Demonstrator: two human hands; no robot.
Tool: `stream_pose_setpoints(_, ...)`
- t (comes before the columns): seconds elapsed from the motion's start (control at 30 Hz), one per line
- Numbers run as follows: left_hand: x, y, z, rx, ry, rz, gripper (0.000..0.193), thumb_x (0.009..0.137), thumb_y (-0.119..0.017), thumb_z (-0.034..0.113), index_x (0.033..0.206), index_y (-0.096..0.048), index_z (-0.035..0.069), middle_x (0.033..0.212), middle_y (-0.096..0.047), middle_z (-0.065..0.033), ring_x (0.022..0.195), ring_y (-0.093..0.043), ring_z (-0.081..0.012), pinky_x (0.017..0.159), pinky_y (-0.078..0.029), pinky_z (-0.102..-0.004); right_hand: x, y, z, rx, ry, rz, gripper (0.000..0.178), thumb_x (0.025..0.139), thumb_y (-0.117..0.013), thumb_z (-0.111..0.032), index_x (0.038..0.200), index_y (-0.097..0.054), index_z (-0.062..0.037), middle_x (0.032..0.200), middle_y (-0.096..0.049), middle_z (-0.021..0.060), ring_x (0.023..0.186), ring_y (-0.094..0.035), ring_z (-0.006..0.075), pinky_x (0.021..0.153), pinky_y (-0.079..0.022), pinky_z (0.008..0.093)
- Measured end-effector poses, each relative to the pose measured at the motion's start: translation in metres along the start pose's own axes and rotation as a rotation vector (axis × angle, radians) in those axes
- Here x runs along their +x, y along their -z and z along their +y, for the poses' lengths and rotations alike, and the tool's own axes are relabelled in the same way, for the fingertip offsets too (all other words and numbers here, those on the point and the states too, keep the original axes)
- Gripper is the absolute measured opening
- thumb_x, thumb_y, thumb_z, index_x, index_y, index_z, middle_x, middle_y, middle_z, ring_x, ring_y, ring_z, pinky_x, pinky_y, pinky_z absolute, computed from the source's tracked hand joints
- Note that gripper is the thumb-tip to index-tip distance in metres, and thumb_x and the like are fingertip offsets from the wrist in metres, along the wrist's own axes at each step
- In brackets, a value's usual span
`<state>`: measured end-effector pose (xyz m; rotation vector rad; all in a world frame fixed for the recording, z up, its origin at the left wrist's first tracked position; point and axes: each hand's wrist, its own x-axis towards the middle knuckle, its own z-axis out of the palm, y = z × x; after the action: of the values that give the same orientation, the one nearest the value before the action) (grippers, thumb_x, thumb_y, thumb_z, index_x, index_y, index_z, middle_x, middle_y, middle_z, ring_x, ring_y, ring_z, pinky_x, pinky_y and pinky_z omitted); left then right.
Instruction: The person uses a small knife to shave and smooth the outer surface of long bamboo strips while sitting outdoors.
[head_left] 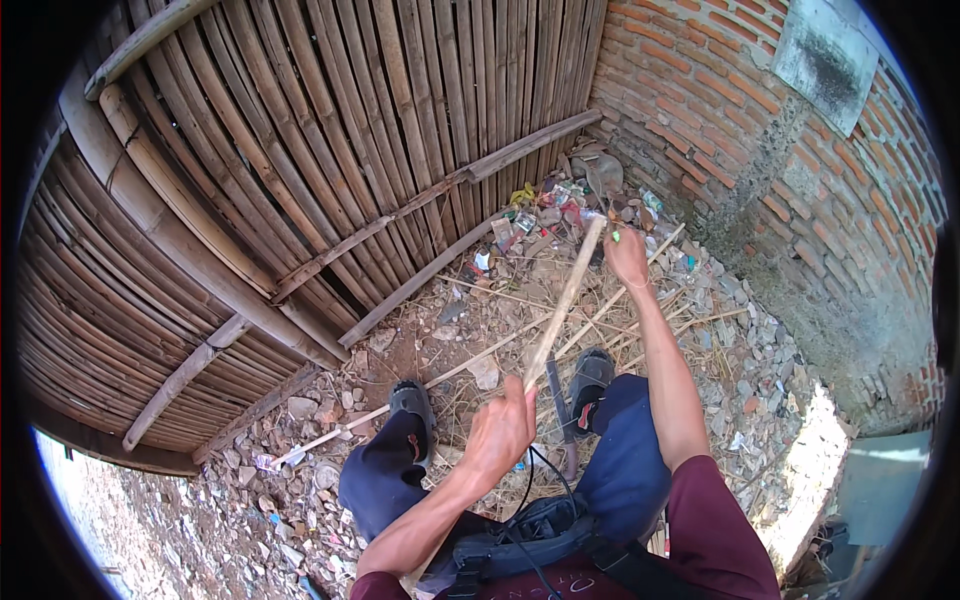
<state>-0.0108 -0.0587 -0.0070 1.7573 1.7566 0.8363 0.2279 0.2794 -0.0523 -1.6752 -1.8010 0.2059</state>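
A pale split bamboo strip (565,305) slants up and away between my arms. My left hand (498,435) is closed around its near end. Farther out, my right hand (627,255) is closed beside the strip's far end. A small bright green bit (615,237) shows at its fingers, with a thin, dark line reaching up from there; what it belongs to is too small to make out. Between my shoes, a long dark tool (558,392) stands or lies with its brownish lower end near my right leg.
A bamboo slat wall (330,130) rises at the left, and a brick wall (720,110) at the right. Litter (560,210) is heaped in their corner. Thin bamboo sticks (490,350) and straw lie on stony ground around my shoes (410,410).
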Motion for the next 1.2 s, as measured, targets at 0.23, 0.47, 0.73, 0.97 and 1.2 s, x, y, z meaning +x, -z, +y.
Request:
stream_pose_setpoints(0.23, 0.013, 0.018, -0.018, -0.267, 0.057, -0.158, 0.043, 0.117, -0.04, 0.035, 0.092, -0.051, 0.002, 0.07, -0.064, -0.0256, 0.065, -0.064, -0.0463, 0.063, -0.046, -0.0515, 0.009, -0.001, 0.089, -0.168, -0.169, -0.275, 0.041, 0.091, -0.06, -0.028, 0.106, -0.078, 0.0049, 0.109, -0.073, 0.0362, 0.109, -0.07, 0.0527, 0.095, -0.055, 0.0579)
stream_pose_setpoints(0.47, 0.026, 0.054, -0.013, -1.208, 0.389, -0.536, 0.042, 0.118, -0.028, 0.047, 0.094, -0.041, 0.015, 0.063, -0.035, 0.0062, 0.039, -0.023, -0.0047, 0.034, -0.02, -0.0241, -0.011, 0.02, 0.037, -0.033, -0.104, -0.454, 0.036, 0.092, -0.061, -0.029, 0.106, -0.08, -0.0015, 0.102, -0.078, 0.0273, 0.099, -0.075, 0.0463, 0.091, -0.058, 0.0519)
stream_pose_setpoints(0.73, 0.035, 0.048, -0.018, -1.594, 0.47, -0.708, 0.044, 0.115, -0.035, 0.05, 0.092, -0.042, 0.014, 0.063, -0.036, 0.0046, 0.037, -0.026, -0.0033, 0.03, -0.024, -0.0207, -0.053, 0.025, -0.022, -0.157, 0.094, -1.053, 0.027, 0.097, -0.062, -0.023, 0.107, -0.082, -0.0081, 0.098, -0.082, 0.0155, 0.099, -0.078, 0.0301, 0.095, -0.056, 0.0464)
stream_pose_setpoints(0.97, 0.036, 0.045, -0.027, -1.765, 0.368, -0.791, 0.047, 0.113, -0.041, 0.053, 0.088, -0.045, 0.013, 0.061, -0.037, 0.0045, 0.036, -0.032, -0.0038, 0.029, -0.028, -0.0191, -0.058, 0.063, -0.067, 0.185, -0.006, -0.448, 0.031, 0.098, -0.065, -0.026, 0.114, -0.081, -0.0048, 0.083, -0.076, 0.0223, 0.082, -0.078, 0.0335, 0.078, -0.058, 0.0469)
stream_pose_setpoints(1.2, 0.037, 0.049, -0.022, -1.692, 0.379, -0.76, 0.049, 0.112, -0.042, 0.055, 0.087, -0.045, 0.013, 0.061, -0.037, 0.0049, 0.036, -0.031, -0.0038, 0.03, -0.028, -0.0193, -0.07, 0.089, -0.086, 0.445, 0.213, -0.022, 0.038, 0.103, -0.057, -0.021, 0.13, -0.074, -0.002, 0.085, -0.078, 0.0113, 0.076, -0.071, 0.0194, 0.071, -0.051, 0.0366)
